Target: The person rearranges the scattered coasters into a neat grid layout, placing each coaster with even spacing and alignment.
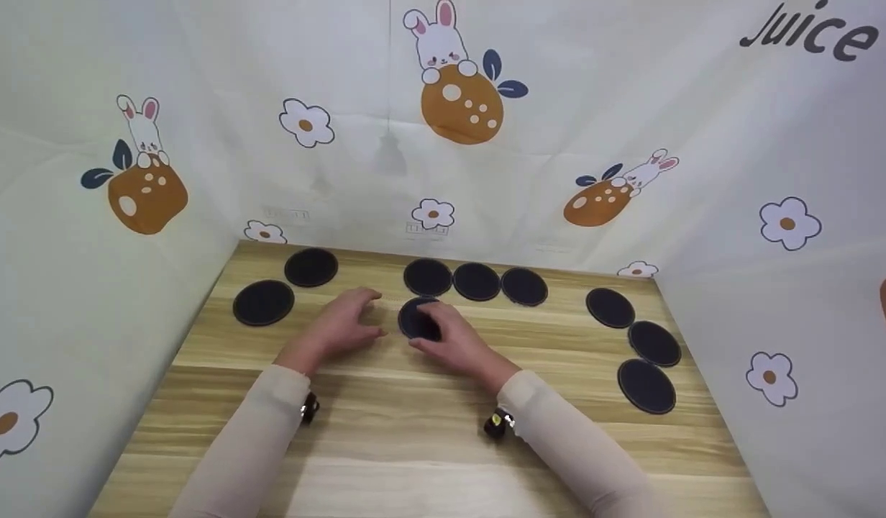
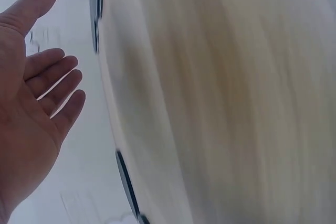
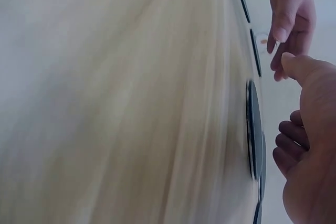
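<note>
Over the middle of the wooden table, my right hand (image 1: pixel 454 342) is held with loosely bent fingers, thumb apart. In the head view it overlaps a flat round black disc (image 1: pixel 413 320), whose left part shows. Nothing sits between thumb and fingers in the right wrist view, where the black disc (image 3: pixel 254 129) lies on the tabletop beside the hand. To the left, my left hand (image 1: pixel 339 324) hovers with its fingers spread and the palm turned inward. It holds nothing, and its fingers (image 2: pixel 63 85) look relaxed in the left wrist view.
Three black discs (image 1: pixel 477 281) line the back of the wooden table (image 1: pixel 385 446). A pair (image 1: pixel 263 303) lies at the left, and three more (image 1: pixel 646 386) stand along the right edge. Patterned white cloth (image 1: pixel 357 173) encloses the back and sides.
</note>
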Demonstrator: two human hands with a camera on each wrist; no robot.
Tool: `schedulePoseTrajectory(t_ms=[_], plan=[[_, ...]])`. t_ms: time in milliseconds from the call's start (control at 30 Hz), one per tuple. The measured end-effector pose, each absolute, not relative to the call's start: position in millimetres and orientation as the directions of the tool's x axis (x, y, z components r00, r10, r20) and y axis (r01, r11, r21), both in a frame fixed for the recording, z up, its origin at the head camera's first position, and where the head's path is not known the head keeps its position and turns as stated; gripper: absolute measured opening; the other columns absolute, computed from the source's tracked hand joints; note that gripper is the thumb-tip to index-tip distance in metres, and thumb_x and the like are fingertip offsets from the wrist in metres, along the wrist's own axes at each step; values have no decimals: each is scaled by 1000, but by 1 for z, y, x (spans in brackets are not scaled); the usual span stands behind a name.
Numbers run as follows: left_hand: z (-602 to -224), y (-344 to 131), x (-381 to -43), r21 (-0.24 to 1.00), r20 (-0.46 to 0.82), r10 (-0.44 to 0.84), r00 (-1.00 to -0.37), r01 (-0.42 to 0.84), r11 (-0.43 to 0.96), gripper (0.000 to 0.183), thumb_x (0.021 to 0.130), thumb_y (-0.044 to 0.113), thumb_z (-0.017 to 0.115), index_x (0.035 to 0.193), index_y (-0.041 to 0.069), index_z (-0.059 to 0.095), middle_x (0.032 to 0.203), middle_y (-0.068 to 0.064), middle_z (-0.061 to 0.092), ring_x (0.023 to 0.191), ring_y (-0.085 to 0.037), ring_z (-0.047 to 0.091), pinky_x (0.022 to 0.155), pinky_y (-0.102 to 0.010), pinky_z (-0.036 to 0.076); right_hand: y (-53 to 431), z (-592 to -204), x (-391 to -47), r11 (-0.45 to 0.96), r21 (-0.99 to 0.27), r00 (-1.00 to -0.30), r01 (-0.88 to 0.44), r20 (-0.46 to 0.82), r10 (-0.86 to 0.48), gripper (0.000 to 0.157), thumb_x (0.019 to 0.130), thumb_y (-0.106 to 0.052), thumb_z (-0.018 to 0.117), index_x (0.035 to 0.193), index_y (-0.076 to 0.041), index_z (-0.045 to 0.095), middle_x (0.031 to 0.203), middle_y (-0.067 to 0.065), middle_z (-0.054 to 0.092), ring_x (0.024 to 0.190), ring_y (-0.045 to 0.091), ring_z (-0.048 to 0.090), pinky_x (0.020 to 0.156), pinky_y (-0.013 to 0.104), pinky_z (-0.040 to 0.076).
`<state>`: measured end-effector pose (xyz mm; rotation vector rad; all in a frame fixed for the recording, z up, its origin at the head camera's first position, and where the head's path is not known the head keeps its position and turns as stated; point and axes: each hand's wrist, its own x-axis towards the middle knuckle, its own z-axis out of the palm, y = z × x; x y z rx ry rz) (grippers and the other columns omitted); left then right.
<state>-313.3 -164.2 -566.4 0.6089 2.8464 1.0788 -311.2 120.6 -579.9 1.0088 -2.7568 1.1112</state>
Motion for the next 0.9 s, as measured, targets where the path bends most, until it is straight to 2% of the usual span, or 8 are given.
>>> schedulePoseTrajectory(t_ms=[167, 500, 733, 900], plan=[[-565, -202, -310, 647, 125, 299, -946, 306, 699, 71, 96, 23, 87, 153, -5, 56, 155, -27, 58, 142, -47, 56, 124, -62, 40, 88, -580, -312, 542, -609, -785, -579, 238, -572, 66, 100, -32, 83, 151, 3, 59, 152, 17, 62, 146, 34, 53, 127, 47, 40], [-557, -272, -298, 660, 66, 131, -989, 142, 738, 73, 102, 30, 80, 159, -4, 50, 166, -31, 45, 156, -50, 38, 130, -65, 28, 34, -580, -319, 550, -635, -807, -542, 209, -552, 63, 101, -33, 82, 150, 0, 61, 147, 15, 65, 142, 27, 57, 124, 37, 43], [-564, -304, -297, 694, 111, 81, -990, 136, 707, 69, 101, 27, 82, 151, -11, 53, 149, -35, 54, 140, -51, 52, 121, -68, 39, 4, -584, -322, 585, -636, -825, -504, 154, -543, 62, 103, -35, 80, 152, -2, 60, 149, 13, 64, 143, 26, 55, 124, 35, 42], [-567, -318, -293, 707, 85, 56, -995, 100, 701, 75, 101, 33, 82, 154, -9, 50, 153, -33, 51, 141, -50, 50, 121, -69, 38, -17, -584, -325, 580, -652, -828, -489, 137, -543, 62, 103, -32, 80, 153, -2, 59, 151, 13, 63, 145, 27, 54, 125, 34, 41]])
